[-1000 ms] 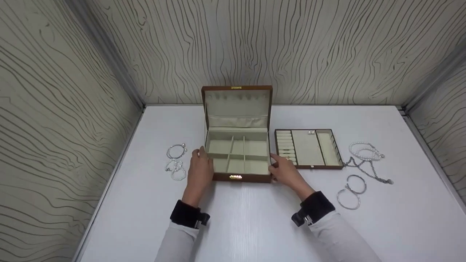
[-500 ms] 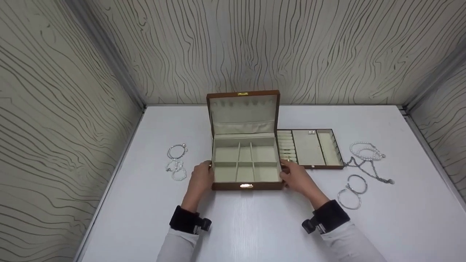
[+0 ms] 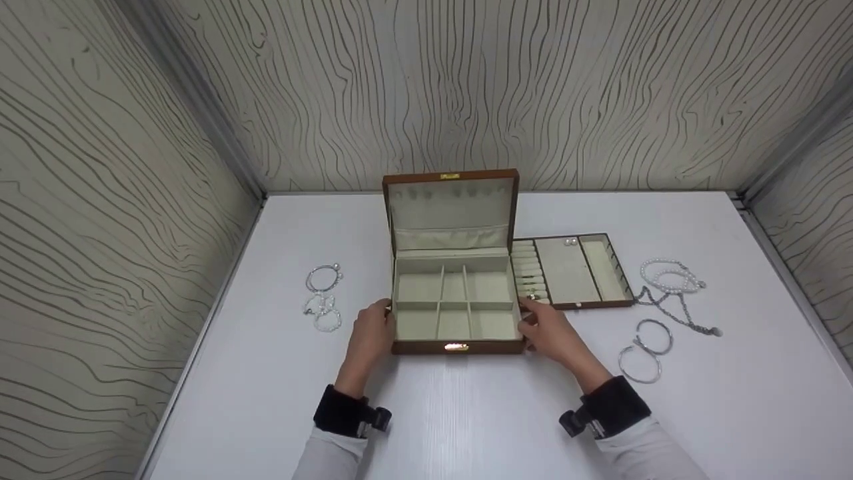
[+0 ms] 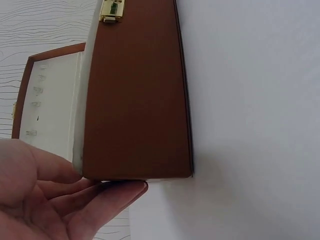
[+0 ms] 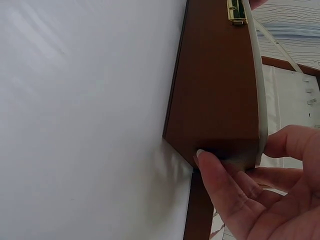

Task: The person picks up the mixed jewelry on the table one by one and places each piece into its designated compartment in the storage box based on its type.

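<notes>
A brown jewelry box (image 3: 426, 347) stands with its lid (image 3: 453, 207) raised, showing cream-lined compartments with nothing in them. My left hand (image 3: 371, 333) holds its left side. On the opposite side, my right hand (image 3: 553, 333) grips the box near the front corner. The right wrist view shows my thumb (image 5: 215, 175) against the brown end wall and a finger at the upper rim. In the left wrist view, the thumb (image 4: 112, 202) lies along the box's end. Right beside the box is a flat jewelry tray (image 3: 571, 273) with ring rolls and a pair of pearl earrings (image 3: 570, 241); the box overlaps its left edge.
Several bracelets (image 3: 324, 277) lie in a group on the left of the white table (image 3: 426, 427). To the right are a pearl necklace (image 3: 670, 290), a grey chain (image 3: 686, 320) and two open bangles (image 3: 654, 337). Wood-patterned panels (image 3: 426, 87) enclose the table's back and sides.
Both hands have drawn the jewelry box toward me and a little to the right. The tray has lately shifted slightly right, while the loose jewelry has stayed put.
</notes>
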`<action>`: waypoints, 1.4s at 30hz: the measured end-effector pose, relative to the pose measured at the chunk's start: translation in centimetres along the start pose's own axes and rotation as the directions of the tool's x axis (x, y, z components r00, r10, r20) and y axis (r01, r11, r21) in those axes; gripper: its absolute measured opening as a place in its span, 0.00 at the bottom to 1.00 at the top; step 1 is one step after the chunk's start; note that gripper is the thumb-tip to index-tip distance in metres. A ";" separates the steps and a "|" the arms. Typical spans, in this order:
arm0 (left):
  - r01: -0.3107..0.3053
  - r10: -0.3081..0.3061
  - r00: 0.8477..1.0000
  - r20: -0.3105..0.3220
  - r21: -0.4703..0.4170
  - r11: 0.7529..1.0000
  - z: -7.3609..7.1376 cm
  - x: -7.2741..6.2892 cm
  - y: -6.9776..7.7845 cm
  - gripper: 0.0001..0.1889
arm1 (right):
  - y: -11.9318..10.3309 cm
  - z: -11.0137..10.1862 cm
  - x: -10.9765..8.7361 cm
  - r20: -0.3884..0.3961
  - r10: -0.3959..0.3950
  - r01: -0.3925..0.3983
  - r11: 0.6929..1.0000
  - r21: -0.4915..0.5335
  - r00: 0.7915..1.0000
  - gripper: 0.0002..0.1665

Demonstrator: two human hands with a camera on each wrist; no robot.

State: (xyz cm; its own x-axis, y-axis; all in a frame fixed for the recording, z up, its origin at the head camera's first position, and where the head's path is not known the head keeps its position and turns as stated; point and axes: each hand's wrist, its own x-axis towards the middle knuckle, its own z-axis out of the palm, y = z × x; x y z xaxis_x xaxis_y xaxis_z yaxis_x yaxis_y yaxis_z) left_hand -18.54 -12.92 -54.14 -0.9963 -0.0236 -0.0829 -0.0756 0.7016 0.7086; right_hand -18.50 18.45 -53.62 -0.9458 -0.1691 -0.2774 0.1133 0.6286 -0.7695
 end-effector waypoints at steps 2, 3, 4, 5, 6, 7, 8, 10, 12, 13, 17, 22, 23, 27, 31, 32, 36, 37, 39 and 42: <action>0.006 -0.006 1.000 -0.002 -0.005 1.000 0.0 0.0 0.0 0.16 | 0.1 0.0 -0.1 -0.001 -0.009 0.009 1.000 -0.002 1.000 0.34; 0.011 -0.011 1.000 -0.002 -0.009 1.000 0.0 0.0 -0.1 0.16 | 0.1 0.0 -0.1 -0.003 -0.012 0.012 1.000 -0.001 1.000 0.34; 0.011 -0.011 1.000 -0.002 -0.012 1.000 0.0 0.1 -0.1 0.16 | 0.2 0.0 -0.1 -0.005 -0.015 0.015 1.000 0.001 1.000 0.34; 0.017 -0.017 1.000 -0.001 -0.020 1.000 0.0 0.1 -0.2 0.16 | 0.2 0.1 -0.1 -0.008 -0.015 0.015 1.000 0.007 1.000 0.34; 0.025 -0.025 1.000 0.002 -0.028 0.999 0.0 0.1 -0.2 0.16 | 0.3 0.1 -0.1 -0.009 -0.017 0.017 1.000 0.009 1.000 0.34; 0.035 -0.035 0.999 0.006 -0.034 0.999 -0.1 0.2 -0.3 0.16 | 0.4 0.1 -0.1 -0.007 -0.016 0.016 1.000 0.014 1.000 0.34; 0.045 -0.045 0.999 0.009 -0.039 0.998 -0.1 0.2 -0.3 0.16 | 0.5 0.1 -0.1 -0.004 -0.016 0.017 1.000 0.020 1.000 0.34; 0.060 -0.060 0.998 0.012 -0.050 0.997 -0.1 0.3 -0.4 0.17 | 0.6 0.1 -0.1 -0.002 -0.018 0.018 0.999 0.031 1.000 0.34; 0.069 -0.068 0.998 0.014 -0.059 0.996 -0.1 0.3 -0.5 0.17 | 0.8 0.0 -0.2 0.004 -0.023 0.022 0.999 0.038 1.000 0.34; 0.068 -0.068 0.998 0.012 -0.062 0.996 -0.1 0.4 -0.6 0.17 | 0.8 0.0 -0.2 0.006 -0.026 0.026 0.999 0.044 1.000 0.34; 0.071 -0.069 0.997 0.024 -0.092 0.993 -0.1 0.4 -1.0 0.17 | 1.2 0.0 -0.3 0.005 -0.046 0.045 0.997 0.058 0.999 0.33; 0.095 -0.091 0.995 0.042 -0.107 0.990 -0.1 0.5 -1.0 0.18 | 1.8 -0.6 -1.0 0.003 -0.085 0.085 0.994 0.074 0.996 0.33; 0.094 -0.090 0.995 0.041 -0.106 0.990 -0.1 0.5 -1.1 0.18 | 2.0 -0.9 -1.2 -0.004 -0.094 0.094 0.993 0.073 0.996 0.32; 0.094 -0.089 0.995 0.045 -0.120 0.988 -0.2 0.4 -1.2 0.18 | 3.0 -2.0 -2.2 -0.071 -0.109 0.112 0.993 0.039 0.992 0.31; 0.109 -0.102 0.993 0.058 -0.145 0.983 -0.1 0.4 -1.3 0.18 | 4.4 -3.4 -3.7 -0.164 -0.097 0.086 0.994 -0.073 0.982 0.30; 0.112 -0.104 0.993 0.059 -0.149 0.983 -0.1 0.4 -1.2 0.18 | 4.8 -3.7 -4.1 -0.186 -0.094 0.075 0.991 -0.107 0.978 0.29; 0.104 -0.097 0.994 0.056 -0.147 0.984 -0.1 0.3 -1.3 0.18 | 6.6 -5.3 -5.7 -0.265 -0.041 -0.018 0.976 -0.218 0.963 0.29; 0.102 -0.095 0.994 0.055 -0.146 0.984 -0.1 0.3 -1.3 0.18 | 7.1 -5.7 -6.2 -0.281 -0.013 -0.057 0.969 -0.241 0.960 0.31; 0.100 -0.093 0.994 0.056 -0.144 0.985 -0.1 0.3 -1.3 0.18 | 7.9 -6.5 -7.0 -0.306 0.070 -0.155 0.952 -0.264 0.950 0.38; 0.108 -0.100 0.993 0.058 -0.150 0.983 -0.1 0.4 -1.3 0.18 | 9.0 -7.6 -7.9 -0.317 0.225 -0.310 0.916 -0.254 0.922 0.52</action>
State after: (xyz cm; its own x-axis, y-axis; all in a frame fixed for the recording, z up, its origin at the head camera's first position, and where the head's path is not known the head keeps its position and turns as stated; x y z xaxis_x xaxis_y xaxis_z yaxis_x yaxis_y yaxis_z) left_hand -18.83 -13.95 -55.02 -0.9796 -0.0522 -0.1941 -0.1880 0.5801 0.7926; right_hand -12.33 31.20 -53.95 -0.9426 0.2258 -0.2461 0.3202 0.8209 -0.4728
